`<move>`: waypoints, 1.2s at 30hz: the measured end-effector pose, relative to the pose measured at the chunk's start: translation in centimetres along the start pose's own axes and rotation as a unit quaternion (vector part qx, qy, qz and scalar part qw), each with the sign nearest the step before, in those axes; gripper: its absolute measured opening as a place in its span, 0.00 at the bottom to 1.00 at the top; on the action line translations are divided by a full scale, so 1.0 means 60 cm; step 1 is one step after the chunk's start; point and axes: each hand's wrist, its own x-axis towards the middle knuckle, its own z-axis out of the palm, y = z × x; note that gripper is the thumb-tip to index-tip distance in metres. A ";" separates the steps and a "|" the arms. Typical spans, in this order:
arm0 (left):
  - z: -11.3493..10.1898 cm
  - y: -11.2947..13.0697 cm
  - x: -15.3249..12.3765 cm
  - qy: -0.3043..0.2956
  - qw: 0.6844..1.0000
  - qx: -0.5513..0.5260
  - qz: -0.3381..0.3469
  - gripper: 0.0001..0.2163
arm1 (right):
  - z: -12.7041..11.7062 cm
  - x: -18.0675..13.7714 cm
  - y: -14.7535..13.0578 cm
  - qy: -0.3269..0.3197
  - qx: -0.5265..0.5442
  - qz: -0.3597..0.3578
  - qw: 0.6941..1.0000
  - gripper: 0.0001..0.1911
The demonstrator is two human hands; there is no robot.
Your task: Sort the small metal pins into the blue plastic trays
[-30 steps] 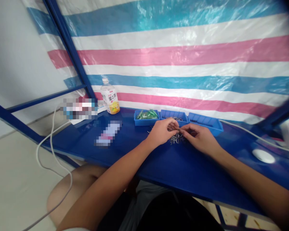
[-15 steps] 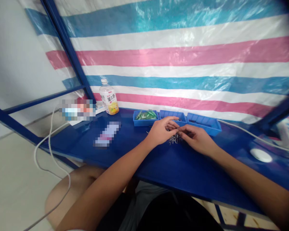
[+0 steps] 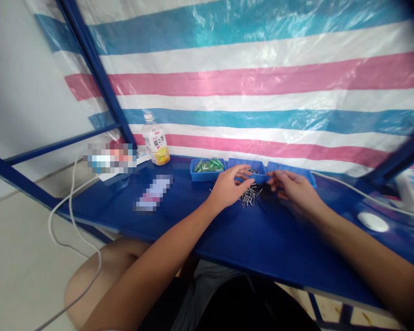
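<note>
One hand, the left hand (image 3: 227,187), stays beside the heaped metal pins (image 3: 250,197), its grip spread. They lie on the counter (image 3: 234,239) before the middle tray (image 3: 256,164). The right hand (image 3: 294,189) has just parted from its partner, by the right tray (image 3: 301,171), too blurred to tell whether its grip pinches anything. Their shared handling has broken off.

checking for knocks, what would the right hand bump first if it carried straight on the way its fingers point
Most likely the middle blue bin, just ahead of the right hand; depth is unclear, so the hand might pass over that bin instead.
</note>
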 end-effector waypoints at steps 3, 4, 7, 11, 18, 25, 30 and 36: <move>-0.002 0.001 -0.001 0.000 1.000 0.019 0.004 0.17 | -0.023 0.012 0.004 0.001 -0.164 -0.008 0.986 0.29; -0.002 0.001 -0.001 -0.001 1.000 0.022 0.006 0.16 | -0.028 0.013 0.004 0.002 -0.255 -0.043 0.966 0.27; -0.003 0.001 -0.002 -0.005 0.999 0.033 0.011 0.15 | -0.036 0.010 0.007 -0.013 -0.452 -0.145 0.880 0.17; -0.004 0.001 -0.002 -0.007 0.999 0.039 0.010 0.14 | -0.033 0.006 0.017 -0.074 -0.522 -0.208 0.824 0.14; -0.003 -0.002 -0.001 -0.011 0.999 0.044 0.012 0.14 | -0.025 0.003 0.019 -0.118 -0.504 -0.248 0.819 0.15; -0.003 -0.004 -0.002 -0.016 0.998 0.055 0.015 0.14 | -0.023 -0.006 0.000 -0.064 -0.460 -0.256 0.848 0.11; -0.003 -0.002 -0.002 -0.037 0.997 0.070 0.015 0.13 | -0.015 -0.012 -0.012 -0.022 -0.353 -0.285 0.891 0.12; -0.001 -0.006 -0.006 -0.099 0.993 0.059 0.017 0.14 | 0.015 -0.034 -0.028 -0.032 -0.115 -0.158 0.980 0.22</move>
